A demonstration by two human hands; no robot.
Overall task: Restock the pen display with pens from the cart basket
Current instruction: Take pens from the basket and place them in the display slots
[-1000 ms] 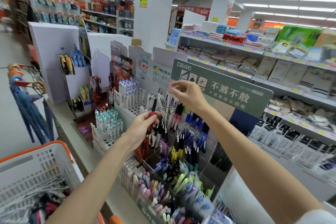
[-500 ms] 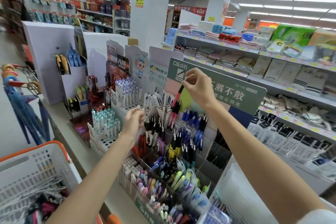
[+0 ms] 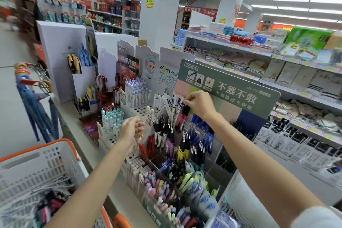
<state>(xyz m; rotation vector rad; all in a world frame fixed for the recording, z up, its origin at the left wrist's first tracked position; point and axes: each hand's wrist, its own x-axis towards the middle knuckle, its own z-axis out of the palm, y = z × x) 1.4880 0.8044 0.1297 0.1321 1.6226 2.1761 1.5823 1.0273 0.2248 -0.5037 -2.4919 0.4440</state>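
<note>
Nearest, at the lower left, stood the white cart basket (image 3: pixel 55 155) with its orange rim, and a loose jumble of pens (image 3: pixel 46 207) lay in its bottom, blurred but showing black, pink and white barrels. Just beyond it, both bare forearms reached out over the pen display (image 3: pixel 211 167), a stepped rack of clear compartments packed with pastel, yellow, black, blue and red pens. The left hand (image 3: pixel 131 131) hovered over the display's left edge, fingers loosely spread and slightly bent, holding nothing and touching nothing. Farther in and higher, the right hand (image 3: pixel 200 104) had its thumb and fingertips (image 3: pixel 187 100) pinched together on the black top end of a red pen (image 3: pixel 182 116), which stood nearly upright with its lower part among other red pens in a back compartment of the display. Directly behind that hand rose the green header card (image 3: pixel 240 90) printed with white characters. To the left of the display sat a white rack (image 3: pixel 142 109) of white and blue pens, and nearer the aisle a group of teal-capped pens (image 3: pixel 111 118). Folded umbrellas (image 3: pixel 31 102) hung at the far left. Behind everything ran store shelves (image 3: pixel 231 46) stacked with folded towels, a white pillar (image 3: pixel 161 15), and rows of ceiling lights.
</note>
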